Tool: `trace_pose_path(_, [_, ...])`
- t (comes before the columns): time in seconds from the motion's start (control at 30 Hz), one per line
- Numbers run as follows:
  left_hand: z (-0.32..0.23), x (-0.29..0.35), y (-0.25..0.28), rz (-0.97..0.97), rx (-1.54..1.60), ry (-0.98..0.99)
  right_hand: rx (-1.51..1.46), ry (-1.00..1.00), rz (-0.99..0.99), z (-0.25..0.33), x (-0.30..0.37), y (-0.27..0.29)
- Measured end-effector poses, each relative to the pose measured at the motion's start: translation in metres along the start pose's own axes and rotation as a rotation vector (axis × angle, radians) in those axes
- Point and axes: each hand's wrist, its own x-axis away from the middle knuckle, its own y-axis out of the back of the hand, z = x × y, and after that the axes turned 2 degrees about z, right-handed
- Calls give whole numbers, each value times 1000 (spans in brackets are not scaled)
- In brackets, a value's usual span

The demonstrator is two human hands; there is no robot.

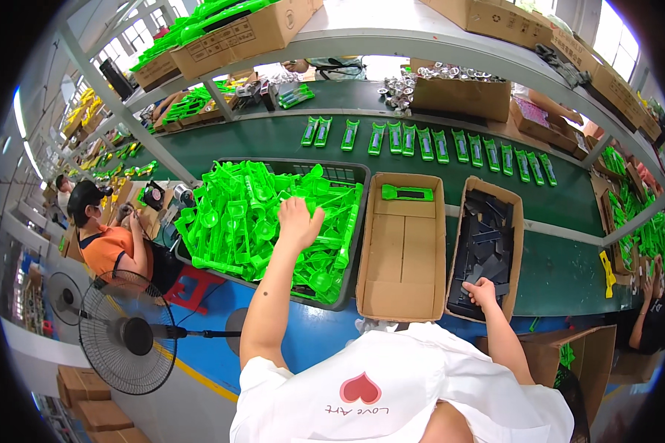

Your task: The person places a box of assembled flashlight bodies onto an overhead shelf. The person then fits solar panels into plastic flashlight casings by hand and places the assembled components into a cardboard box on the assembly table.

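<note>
My left hand (pixel 299 223) reaches over a heap of bright green plastic parts (pixel 233 214) in a dark plastic crate (pixel 358 255). Its thumb stands apart from the bent fingers, whose tips are partly hidden; nothing shows held. At the near end of a cardboard box of dark flat plates (pixel 488 244), my right hand (pixel 482 293) has thumb and fingers closed on a dark plate (pixel 462 294). Between crate and plate box lies a shallow cardboard box (pixel 400 295). One green part with a dark plate in it (pixel 408 193) rests at its far end.
A row of green pieces (pixel 424 144) runs across the green bench (pixel 554 214). Overhead, a shelf (pixel 391 37) carries cardboard boxes. A standing fan (pixel 129 332) and a seated co-worker (pixel 111 247) are at left. A yellow piece (pixel 607 273) lies at right, near another person's hands (pixel 652 279).
</note>
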Motion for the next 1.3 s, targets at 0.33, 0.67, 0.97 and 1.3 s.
trace_pose_path(0.33, [2, 50, 5, -70, -80, -31, 35, 224, -241, -17, 15, -7])
trace_pose_path(0.67, [-46, 82, 6, -50, 1812, 492, -570, 349, 282, 80, 69, 6])
trace_pose_path(0.97, [-169, 113, -25, 595, 2011, 382, -755, 380, 591, 123, 100, -43])
trace_pose_path(1.3, [-139, 112, -17, 532, 1696, 334, -298, 496, 548, 129, 117, -7])
